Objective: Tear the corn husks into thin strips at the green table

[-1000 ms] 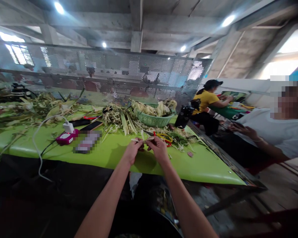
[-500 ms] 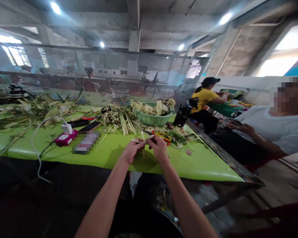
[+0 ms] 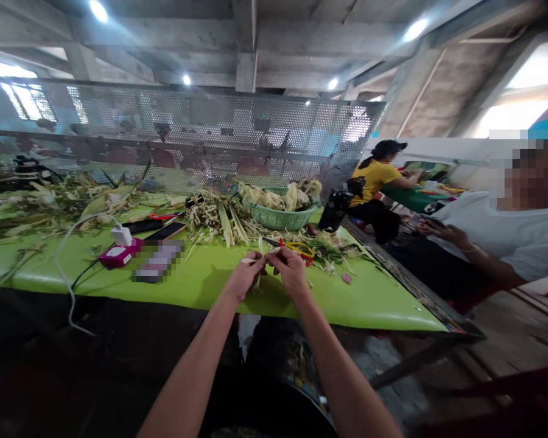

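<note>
My left hand point(image 3: 245, 277) and my right hand point(image 3: 290, 271) meet above the near edge of the green table point(image 3: 201, 289). Both are closed in a pinch on pale strips of corn husk point(image 3: 260, 244). One strip end stands up between the fingertips, and another hangs beneath my left hand. How the strips cross is too small to make out. Scissors with red and yellow handles point(image 3: 305, 248) lie just past my right hand, partly covered by it. Farther back, a green plastic basket point(image 3: 281, 219) holds bunched husks point(image 3: 296, 196).
Loose husks point(image 3: 228, 222) are heaped left of the basket. A magenta power adapter point(image 3: 120, 254) with a cable, a dark phone point(image 3: 167, 232) and a blurred-out device point(image 3: 159, 261) lie left. A black camera point(image 3: 335, 210) stands right. Two people sit along the right side.
A strip end now stands more upright between my fingertips, and a strip hangs lower under my left hand. Both hands stay in nearly the same place.
</note>
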Demonstrator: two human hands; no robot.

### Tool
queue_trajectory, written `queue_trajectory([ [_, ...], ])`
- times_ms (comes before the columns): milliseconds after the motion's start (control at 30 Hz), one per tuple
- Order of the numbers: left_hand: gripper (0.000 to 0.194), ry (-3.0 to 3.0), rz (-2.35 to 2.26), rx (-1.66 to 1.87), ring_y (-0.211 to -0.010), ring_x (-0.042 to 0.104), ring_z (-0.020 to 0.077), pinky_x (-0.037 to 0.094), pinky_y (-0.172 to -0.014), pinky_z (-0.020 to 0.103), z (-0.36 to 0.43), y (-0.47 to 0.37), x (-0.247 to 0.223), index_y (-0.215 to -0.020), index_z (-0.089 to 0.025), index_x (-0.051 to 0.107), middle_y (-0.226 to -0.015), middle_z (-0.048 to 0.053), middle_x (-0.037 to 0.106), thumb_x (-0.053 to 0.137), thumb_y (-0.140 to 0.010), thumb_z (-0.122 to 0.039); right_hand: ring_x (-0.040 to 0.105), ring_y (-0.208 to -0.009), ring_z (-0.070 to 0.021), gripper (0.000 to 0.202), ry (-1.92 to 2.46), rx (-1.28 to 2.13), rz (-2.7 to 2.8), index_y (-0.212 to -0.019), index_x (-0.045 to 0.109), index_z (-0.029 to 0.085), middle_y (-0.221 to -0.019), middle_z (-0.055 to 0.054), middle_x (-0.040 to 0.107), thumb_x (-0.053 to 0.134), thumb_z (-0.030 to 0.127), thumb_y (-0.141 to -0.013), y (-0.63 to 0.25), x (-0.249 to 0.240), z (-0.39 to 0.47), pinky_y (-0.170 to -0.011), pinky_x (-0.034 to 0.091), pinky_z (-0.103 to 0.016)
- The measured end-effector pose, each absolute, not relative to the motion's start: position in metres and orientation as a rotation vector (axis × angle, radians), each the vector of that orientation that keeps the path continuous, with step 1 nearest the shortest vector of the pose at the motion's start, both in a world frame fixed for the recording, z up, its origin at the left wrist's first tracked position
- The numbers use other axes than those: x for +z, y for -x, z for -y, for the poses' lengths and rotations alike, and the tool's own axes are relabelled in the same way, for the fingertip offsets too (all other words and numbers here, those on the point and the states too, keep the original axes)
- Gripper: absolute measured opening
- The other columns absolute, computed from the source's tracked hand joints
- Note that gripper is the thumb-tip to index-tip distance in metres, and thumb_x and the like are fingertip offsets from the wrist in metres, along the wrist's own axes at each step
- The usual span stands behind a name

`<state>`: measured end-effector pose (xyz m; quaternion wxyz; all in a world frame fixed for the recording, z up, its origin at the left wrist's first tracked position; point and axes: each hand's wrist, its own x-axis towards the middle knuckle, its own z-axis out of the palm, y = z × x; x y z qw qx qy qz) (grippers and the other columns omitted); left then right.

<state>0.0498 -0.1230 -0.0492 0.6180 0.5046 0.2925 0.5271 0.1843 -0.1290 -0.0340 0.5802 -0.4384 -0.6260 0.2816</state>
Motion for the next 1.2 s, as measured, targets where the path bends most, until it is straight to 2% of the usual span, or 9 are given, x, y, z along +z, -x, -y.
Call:
queue_trajectory([
  [267,0.028,-1.376,-0.766,1.158,-0.055,0.047,0.0080,0.034,-0.054,0.020,0.1258,-0.0509,-0.0446,-0.074,-0.017,0.055,-0.059,-0.003,0.052,0.063,-0.074,-0.044,0.042,-0.048,-0.0096,0.027,1.059,0.597,1.379,-0.064,0.053,0.019,-0.055,0.004,0.048,0.067,0.041,-0.071,-0.1870,-0.0429,0.1228,-0.043,0.038,-0.021],
  [467,0.027,-1.187,-0.771,1.233,-0.048,0.047,0.0075,0.034,-0.049,0.020,0.1233,-0.0503,-0.0504,-0.068,-0.017,0.052,-0.055,-0.002,0.055,0.066,-0.071,-0.040,0.049,-0.053,-0.0111,0.027,1.002,0.721,1.408,-0.085,0.061,0.018,-0.066,0.001,0.056,0.064,0.044,-0.075,-0.1873,-0.0398,0.1227,-0.048,0.044,-0.023],
  [667,0.032,-0.901,-0.715,1.381,-0.047,0.050,0.0079,0.038,-0.048,0.020,0.1181,-0.0497,-0.0516,-0.074,-0.015,0.054,-0.056,-0.003,0.056,0.072,-0.065,-0.040,0.049,-0.054,-0.0122,0.028,1.087,0.747,1.560,-0.072,0.061,0.018,-0.062,0.000,0.056,0.063,0.045,-0.075,-0.1861,-0.0403,0.1245,-0.048,0.044,-0.024],
  [900,0.031,-0.832,-0.642,1.416,-0.048,0.049,0.0064,0.037,-0.048,0.018,0.1175,-0.0474,-0.0505,-0.072,-0.014,0.056,-0.054,-0.003,0.054,0.074,-0.063,-0.037,0.050,-0.057,-0.0133,0.025,1.134,0.628,1.722,-0.071,0.062,0.018,-0.061,0.001,0.057,0.058,0.042,-0.080,-0.1850,-0.0393,0.1277,-0.054,0.040,-0.025],
  [1100,0.031,-0.972,-0.740,1.288,-0.044,0.046,0.0064,0.034,-0.043,0.018,0.1197,-0.0492,-0.0523,-0.072,-0.016,0.052,-0.051,-0.004,0.052,0.073,-0.064,-0.039,0.053,-0.065,-0.0155,0.027,1.107,0.570,1.559,-0.084,0.062,0.018,-0.076,-0.002,0.062,0.058,0.045,-0.079,-0.1896,-0.0383,0.1254,-0.060,0.040,-0.026],
  [1200,0.031,-1.059,-0.765,1.233,-0.044,0.045,0.0063,0.032,-0.043,0.017,0.1223,-0.0500,-0.0518,-0.071,-0.016,0.053,-0.051,-0.004,0.052,0.072,-0.065,-0.040,0.049,-0.062,-0.0143,0.027,1.096,0.547,1.549,-0.076,0.059,0.018,-0.070,-0.001,0.058,0.058,0.045,-0.079,-0.1893,-0.0378,0.1254,-0.058,0.038,-0.025],
])
